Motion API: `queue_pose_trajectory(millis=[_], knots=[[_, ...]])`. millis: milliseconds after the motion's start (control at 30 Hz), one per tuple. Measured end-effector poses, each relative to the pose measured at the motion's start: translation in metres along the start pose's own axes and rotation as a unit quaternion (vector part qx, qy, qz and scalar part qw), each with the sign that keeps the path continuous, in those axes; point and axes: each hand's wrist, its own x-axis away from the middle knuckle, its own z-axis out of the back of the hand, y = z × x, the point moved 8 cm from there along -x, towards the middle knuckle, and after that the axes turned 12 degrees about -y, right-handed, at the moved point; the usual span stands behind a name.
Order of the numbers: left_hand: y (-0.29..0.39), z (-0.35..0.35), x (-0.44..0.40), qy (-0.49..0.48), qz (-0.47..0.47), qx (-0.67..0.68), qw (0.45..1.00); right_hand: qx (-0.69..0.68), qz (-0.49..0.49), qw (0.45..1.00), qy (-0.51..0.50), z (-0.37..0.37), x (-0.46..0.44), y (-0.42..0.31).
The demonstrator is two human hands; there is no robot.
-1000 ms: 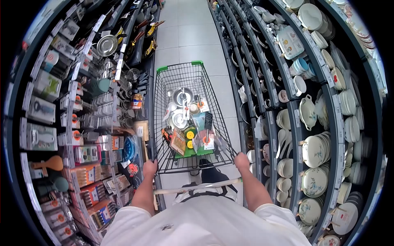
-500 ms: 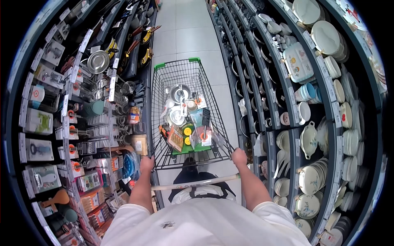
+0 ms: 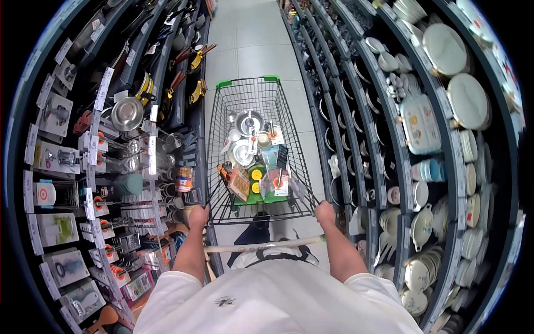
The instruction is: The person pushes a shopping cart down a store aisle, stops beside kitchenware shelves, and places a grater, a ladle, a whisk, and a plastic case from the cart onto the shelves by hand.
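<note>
In the head view, the cart [image 3: 271,78] is standing in the middle of the aisle, straight ahead of the person, with both hands closing on it: the left hand [image 3: 198,216] is clamping the near left end of its frame, the right hand [image 3: 325,213] the near right end, and the pale handle [image 3: 267,244] is lying behind them, nearer the shirt [image 3: 278,300]. Compared with the earlier pictures, the shelf goods are sliding down the view, the steel pan [image 3: 127,113] and the tray [image 3: 421,123] among them, while the cart is keeping nearly the same place, so the person is probably rolling it forward with an unchanged grip. The pots [image 3: 249,122], yellow caps [image 3: 256,173] and packet [image 3: 239,189] are riding inside with no evident shift. On the left, the cart's side is running near the left shelves [image 3: 104,89], leaving only a sliver of floor [image 3: 261,33]; the left hand is passing just beside them, and whether it is touching, one cannot tell. On the right, a wider strip of tiles is separating the cart from the right shelves [image 3: 457,150], and more are stretching ahead.
</note>
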Motion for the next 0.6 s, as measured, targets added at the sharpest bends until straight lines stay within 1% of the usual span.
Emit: queue_pose_trajectory(millis=[33,67,167,233,267,300,367,467,600], knots=[[0.006,0.008,-0.011,-0.003,0.004,0.006,1.0,0.001,0.001,1.0,0.001,0.003,-0.01,-0.006],[0.013,0.016,-0.018,0.019,0.006,-0.004,1.0,-0.001,0.001,1.0,0.003,0.007,-0.019,-0.011],[0.032,0.027,-0.049,-0.003,0.007,0.008,1.0,-0.011,-0.001,1.0,-0.005,0.02,-0.048,-0.024],[0.044,0.038,-0.064,0.023,0.0,-0.022,0.999,-0.011,0.003,1.0,-0.009,0.027,-0.063,-0.037],[0.052,0.046,-0.073,0.039,-0.005,-0.037,0.999,-0.011,0.008,1.0,0.004,0.031,-0.071,-0.043],[0.059,0.051,-0.08,0.018,0.01,-0.029,0.999,-0.016,0.005,1.0,0.005,0.034,-0.078,-0.049],[0.078,0.067,-0.088,0.039,0.0,-0.048,0.998,-0.023,-0.003,1.0,0.007,0.044,-0.093,-0.06],[0.093,0.078,-0.118,0.014,0.0,-0.019,1.0,-0.008,-0.014,1.0,0.001,0.062,-0.111,-0.084],[0.144,0.121,-0.122,0.022,0.001,-0.027,0.999,-0.005,-0.024,1.0,-0.01,0.083,-0.135,-0.117]])
